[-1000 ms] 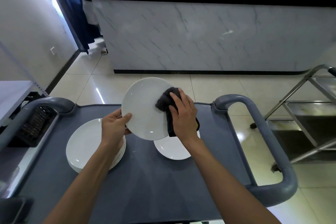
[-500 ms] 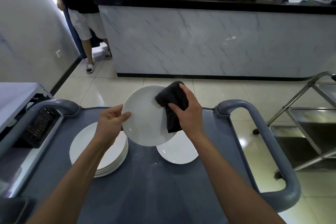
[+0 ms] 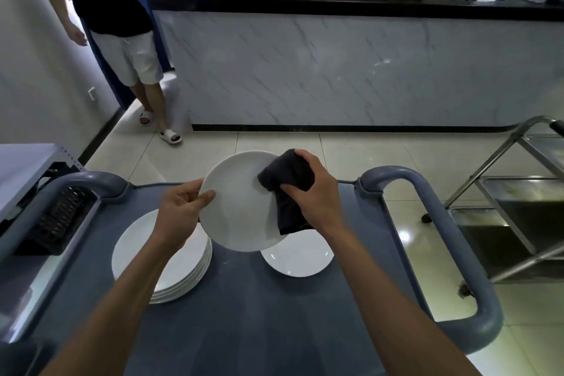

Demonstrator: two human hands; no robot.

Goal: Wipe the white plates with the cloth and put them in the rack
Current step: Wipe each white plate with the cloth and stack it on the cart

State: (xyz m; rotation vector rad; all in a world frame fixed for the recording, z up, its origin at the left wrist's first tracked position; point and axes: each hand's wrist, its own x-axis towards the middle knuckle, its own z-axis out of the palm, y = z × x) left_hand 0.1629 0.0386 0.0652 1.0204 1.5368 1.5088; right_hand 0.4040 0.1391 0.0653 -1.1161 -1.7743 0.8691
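Plate [image 3: 238, 207], white and tilted toward the camera, is held up above the table [image 3: 244, 314] between both hands. The left hand [image 3: 180, 210] pinches the plate's left rim, thumb on the face and the other fingers [image 3: 190, 189] curled behind. The right hand [image 3: 317, 192] has its fingers curled round a dark cloth [image 3: 287, 189], pressing it against the plate's upper right edge, with the cloth's tail hanging down over the plate's right side. Below the plate to the left, a stack [image 3: 171, 256] of white plates sits on the table; below to the right lies a single plate [image 3: 297, 256]. Beyond the plate stands a marble-fronted bar [image 3: 351, 70], and left of that a person [image 3: 122, 24] in a dark shirt and white shorts. Right of the plate, past the table's grey handle [image 3: 451, 238], is a steel trolley [image 3: 518, 207].
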